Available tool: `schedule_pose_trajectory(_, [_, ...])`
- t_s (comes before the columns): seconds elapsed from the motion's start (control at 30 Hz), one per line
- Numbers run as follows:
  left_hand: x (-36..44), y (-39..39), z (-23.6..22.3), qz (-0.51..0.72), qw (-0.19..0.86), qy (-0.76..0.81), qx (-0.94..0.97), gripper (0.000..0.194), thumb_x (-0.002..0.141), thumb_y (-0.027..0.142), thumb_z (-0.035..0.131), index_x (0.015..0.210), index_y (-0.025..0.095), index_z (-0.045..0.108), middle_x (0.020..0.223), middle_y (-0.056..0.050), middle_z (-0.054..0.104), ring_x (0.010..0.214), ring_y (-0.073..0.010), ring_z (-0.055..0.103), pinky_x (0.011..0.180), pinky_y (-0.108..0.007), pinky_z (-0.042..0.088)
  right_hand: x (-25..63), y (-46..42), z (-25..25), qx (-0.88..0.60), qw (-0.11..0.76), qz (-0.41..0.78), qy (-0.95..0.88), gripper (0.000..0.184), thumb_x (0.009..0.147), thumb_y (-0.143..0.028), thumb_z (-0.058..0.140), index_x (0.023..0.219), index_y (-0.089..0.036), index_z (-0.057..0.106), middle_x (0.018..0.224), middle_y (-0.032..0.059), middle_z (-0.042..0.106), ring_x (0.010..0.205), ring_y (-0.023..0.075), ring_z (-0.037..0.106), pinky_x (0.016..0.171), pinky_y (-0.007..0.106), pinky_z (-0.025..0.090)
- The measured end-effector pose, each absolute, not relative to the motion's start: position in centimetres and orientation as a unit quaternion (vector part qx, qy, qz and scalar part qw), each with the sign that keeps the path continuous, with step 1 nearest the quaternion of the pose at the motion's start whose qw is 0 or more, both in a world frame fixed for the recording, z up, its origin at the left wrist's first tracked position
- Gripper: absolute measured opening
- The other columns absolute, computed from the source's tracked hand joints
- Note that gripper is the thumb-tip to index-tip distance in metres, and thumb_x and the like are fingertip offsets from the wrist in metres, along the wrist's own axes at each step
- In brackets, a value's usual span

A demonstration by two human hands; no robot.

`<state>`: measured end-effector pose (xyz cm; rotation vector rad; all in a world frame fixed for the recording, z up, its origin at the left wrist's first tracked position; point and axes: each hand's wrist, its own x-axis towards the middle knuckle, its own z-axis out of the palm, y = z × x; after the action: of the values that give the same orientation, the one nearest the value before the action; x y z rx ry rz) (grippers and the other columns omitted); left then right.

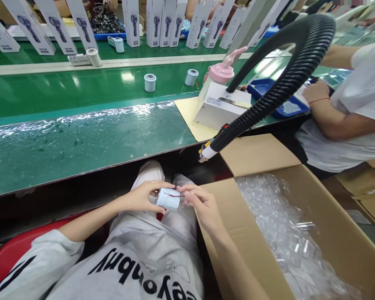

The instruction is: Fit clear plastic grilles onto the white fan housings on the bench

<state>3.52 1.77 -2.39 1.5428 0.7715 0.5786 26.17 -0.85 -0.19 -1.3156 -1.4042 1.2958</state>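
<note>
Over my lap, below the bench edge, my left hand (143, 195) is closed around a small pale blue cylinder (168, 199) with thin red wires running along its top. My right hand (202, 203) pinches at the cylinder's right end, where a clear cap or film sits; fingers are pressed together on it. Both hands meet at the cylinder, just left of an open cardboard box (268, 158).
The box holds several clear plastic pieces (284, 233). A black corrugated hose (287, 71) arcs down to a nozzle above the box. On the green bench stand two similar cylinders (150, 82), a white box with a pink bottle (221, 104) and a row of white cartons. A co-worker's arm (331, 121) is at right.
</note>
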Motion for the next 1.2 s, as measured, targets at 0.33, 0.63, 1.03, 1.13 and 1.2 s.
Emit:
schedule_pose_trajectory(0.33, [3.4, 1.1, -1.8, 0.215, 0.803, 0.343, 0.438, 0.080, 0.071, 0.047, 0.083, 0.140, 0.025, 0.051, 0.124, -0.012, 0.061, 0.078, -0.0171, 0.068, 0.061, -0.028, 0.057, 27.4, -1.9, 0.0, -0.433, 0.352, 0.476, -0.680, 0.041, 0.077, -0.036, 0.086, 0.115, -0.028, 0.074, 0.128, 0.0098, 0.071, 0.123, 0.0300, 0.065, 0.105, 0.048, 0.054])
schedule_pose_trajectory(0.63, [3.2, 0.8, -0.5, 0.241, 0.773, 0.306, 0.501, 0.082, 0.067, 0.027, 0.089, 0.141, 0.026, 0.054, 0.139, -0.012, 0.060, 0.117, -0.0253, 0.063, 0.098, -0.039, 0.053, 27.5, -2.6, 0.4, -0.410, 0.370, 0.530, -0.643, 0.040, 0.080, -0.033, 0.084, 0.116, -0.026, 0.069, 0.128, 0.0097, 0.070, 0.122, 0.0281, 0.065, 0.098, 0.042, 0.061])
schedule_pose_trajectory(1.03, [3.8, 1.5, -0.3, 0.259, 0.756, 0.347, 0.490, 0.078, 0.064, 0.032, 0.091, 0.133, 0.018, 0.057, 0.120, -0.010, 0.066, 0.102, -0.0212, 0.067, 0.091, -0.036, 0.056, 27.9, -3.1, -1.3, -0.373, 0.431, 0.297, -0.766, 0.039, 0.086, -0.015, 0.073, 0.122, -0.025, 0.062, 0.140, 0.0150, 0.063, 0.127, 0.0282, 0.063, 0.104, 0.045, 0.056])
schedule_pose_trajectory(1.13, [3.9, 1.2, 0.0, 0.259, 0.754, 0.341, 0.498, 0.077, 0.065, 0.032, 0.090, 0.133, 0.018, 0.057, 0.124, -0.011, 0.065, 0.101, -0.0211, 0.067, 0.090, -0.035, 0.056, 27.9, -3.2, -1.0, -0.338, 0.427, 0.222, -0.809, 0.039, 0.087, -0.008, 0.068, 0.122, -0.024, 0.062, 0.141, 0.0154, 0.061, 0.126, 0.0267, 0.063, 0.101, 0.042, 0.059])
schedule_pose_trajectory(1.2, [3.9, 0.9, 0.3, 0.257, 0.750, 0.342, 0.505, 0.076, 0.067, 0.033, 0.089, 0.134, 0.017, 0.056, 0.124, -0.012, 0.066, 0.101, -0.0213, 0.068, 0.090, -0.036, 0.057, 27.8, -3.4, -0.8, -0.316, 0.415, 0.166, -0.837, 0.039, 0.087, -0.003, 0.064, 0.121, -0.022, 0.063, 0.144, 0.0166, 0.057, 0.130, 0.0280, 0.060, 0.100, 0.043, 0.060])
